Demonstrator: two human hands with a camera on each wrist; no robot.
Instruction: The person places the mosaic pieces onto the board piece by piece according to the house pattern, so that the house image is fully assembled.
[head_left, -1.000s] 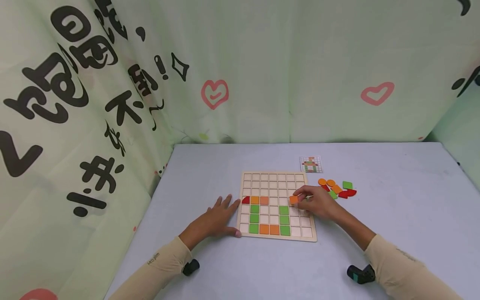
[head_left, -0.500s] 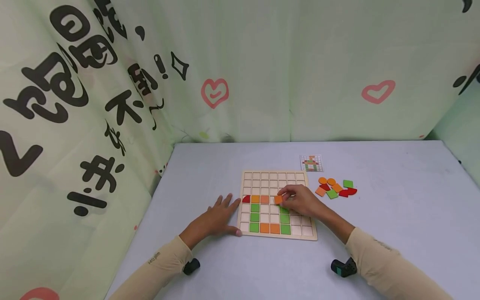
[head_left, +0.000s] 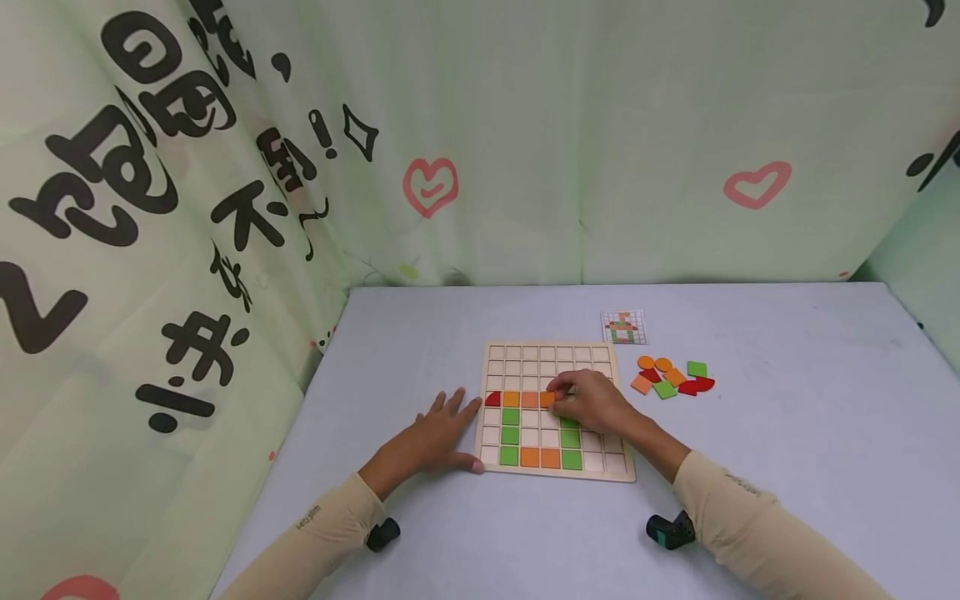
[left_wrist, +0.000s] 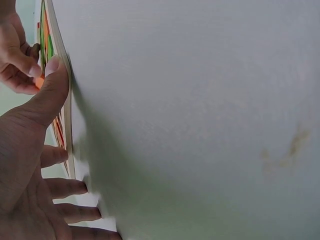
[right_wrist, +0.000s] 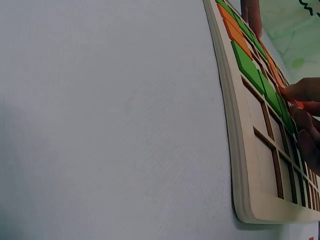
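A wooden grid board (head_left: 529,437) lies on the table, partly filled with coloured tiles. My right hand (head_left: 592,403) pinches an orange square tile (head_left: 547,399) over the row that begins with a red quarter-round tile (head_left: 492,399). In the right wrist view that tile (right_wrist: 299,104) shows only as a sliver between the fingertips. My left hand (head_left: 437,437) rests along the board's left edge with its fingers spread. In the left wrist view its thumb (left_wrist: 52,90) touches the board's rim. Part of the green column (head_left: 570,438) is hidden behind my right hand.
Loose tiles lie right of the board, among them orange rounds (head_left: 663,365), green squares (head_left: 665,389) and red pieces (head_left: 703,384). A small pattern card (head_left: 623,327) lies behind the board. A printed curtain (head_left: 517,142) hangs behind the table.
My right hand has moved left across the board with the orange tile, from near its right side to beside the other orange tiles, and lowered it. The left hand stays in place.
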